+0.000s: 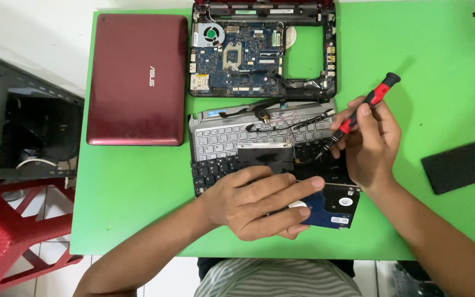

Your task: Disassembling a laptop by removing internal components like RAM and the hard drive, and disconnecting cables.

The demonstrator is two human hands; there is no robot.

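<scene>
Broadly, a green table (430, 66) fills the view and carries everything the hands work over. The biggest piece on it is a dark red laptop lid (137, 80), lying flat and closed well out beyond the left hand (254, 201), toward the far left corner. Straight beyond both hands sits the opened laptop base (262, 52), its blue circuit board and small fan bared, with a cutout through which the green shows. Just nearer than that, a grey palm-rest panel (221, 135) with loose wires lies overlapped by a black keyboard (213, 173), whose near edge runs under the left hand's fingers.

Off to the right of the right hand (372, 146), well apart, a black foam pad (462, 164) lies at a slant.

The left hand rests palm down, fingers spread and curled over a hard drive (333, 212); the thumb tucks under its near edge, so the drive is pinned between fingers and thumb against the table, with only its right end showing beyond the fingertips.

The right hand is closed around a red and black screwdriver (370, 102), thumb and fingers pinched on the shaft, handle pointing up and away, tip angled down toward the keyboard just above the drive. Whether the tip touches anything cannot be told.
</scene>
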